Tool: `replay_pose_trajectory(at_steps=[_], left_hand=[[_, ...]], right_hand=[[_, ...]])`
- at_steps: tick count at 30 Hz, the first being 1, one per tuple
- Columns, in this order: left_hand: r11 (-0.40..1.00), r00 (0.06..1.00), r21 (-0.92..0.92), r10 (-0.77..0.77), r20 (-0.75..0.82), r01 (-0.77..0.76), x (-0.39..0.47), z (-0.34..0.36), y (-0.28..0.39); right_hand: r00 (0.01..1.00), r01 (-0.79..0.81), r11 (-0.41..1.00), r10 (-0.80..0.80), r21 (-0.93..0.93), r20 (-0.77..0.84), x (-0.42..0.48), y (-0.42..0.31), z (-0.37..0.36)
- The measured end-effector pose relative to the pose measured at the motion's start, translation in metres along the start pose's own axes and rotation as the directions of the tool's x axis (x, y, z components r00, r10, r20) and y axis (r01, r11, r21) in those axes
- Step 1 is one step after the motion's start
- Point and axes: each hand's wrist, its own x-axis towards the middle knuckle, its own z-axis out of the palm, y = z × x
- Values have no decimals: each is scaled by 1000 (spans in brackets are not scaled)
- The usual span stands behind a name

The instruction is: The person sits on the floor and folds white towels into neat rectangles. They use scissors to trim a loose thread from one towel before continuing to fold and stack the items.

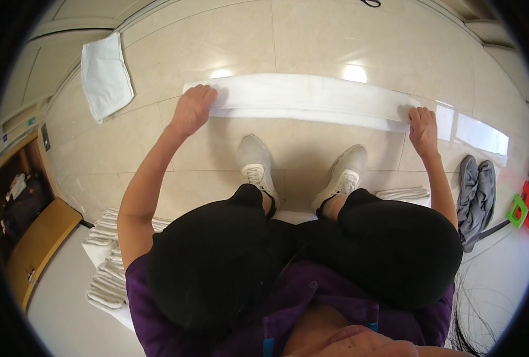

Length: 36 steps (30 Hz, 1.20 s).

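Observation:
A long white towel point(309, 96), folded lengthwise into a strip, stretches across the tiled floor in front of my shoes. My left hand point(195, 107) grips its left end, fingers closed over the cloth. At the other end, my right hand point(423, 129) pinches the right corner of the strip. A second layer of cloth shows along the edge nearer me. Whether the strip rests fully on the floor or is partly lifted, I cannot tell.
Another white cloth point(107, 78) lies at the upper left by a cabinet. Folded white towels point(106, 285) are stacked at my left, with more point(403, 194) by my right knee. Grey cloth point(474, 196) and a red and green object point(525, 207) lie at the right. An open wooden door point(50, 245) stands at the left.

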Motion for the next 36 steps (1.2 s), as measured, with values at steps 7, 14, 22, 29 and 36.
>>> replay_pose_trajectory(at_steps=[7,14,22,29,36], left_hand=[[987,982,65,-153,112,147,-12,26,-1],[976,950,48,-219,223,213,-1,14,22],[920,978,-333,-184,95,206,96,83,150],[888,893,95,-444,-76,450,41,93,94],[891,890,63,-441,-112,449,5,77,62]], right_hand=[[997,-67,997,66,46,25,-19,1,25],[944,-207,973,226,-102,242,-1,-21,25],[991,128,958,-135,256,8,78,-192,64],[934,-298,952,306,71,-182,3,-68,98],[996,-69,996,66,56,63,-10,10,45]])
